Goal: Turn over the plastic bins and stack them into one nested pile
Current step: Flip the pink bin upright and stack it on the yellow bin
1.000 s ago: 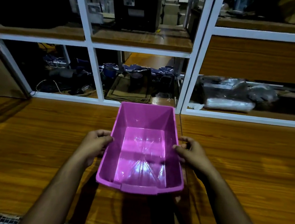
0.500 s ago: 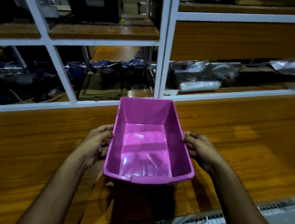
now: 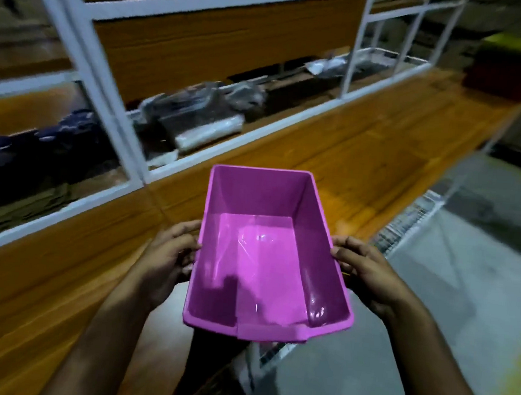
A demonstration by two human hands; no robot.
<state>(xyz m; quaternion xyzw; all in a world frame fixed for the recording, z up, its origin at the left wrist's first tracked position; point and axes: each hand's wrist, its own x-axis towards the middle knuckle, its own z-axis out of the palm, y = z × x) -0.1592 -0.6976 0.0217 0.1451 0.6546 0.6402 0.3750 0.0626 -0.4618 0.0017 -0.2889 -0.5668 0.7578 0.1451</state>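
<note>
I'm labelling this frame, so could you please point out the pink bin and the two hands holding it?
pink bin (image 3: 266,260), head view, on its inner floor.
left hand (image 3: 167,255), head view, on the back of the hand.
right hand (image 3: 368,274), head view, on the back of the hand.

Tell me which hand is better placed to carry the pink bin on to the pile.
Neither alone. The left hand and right hand grip opposite side walls of the pink bin, opening up; no pile is in view.
</note>
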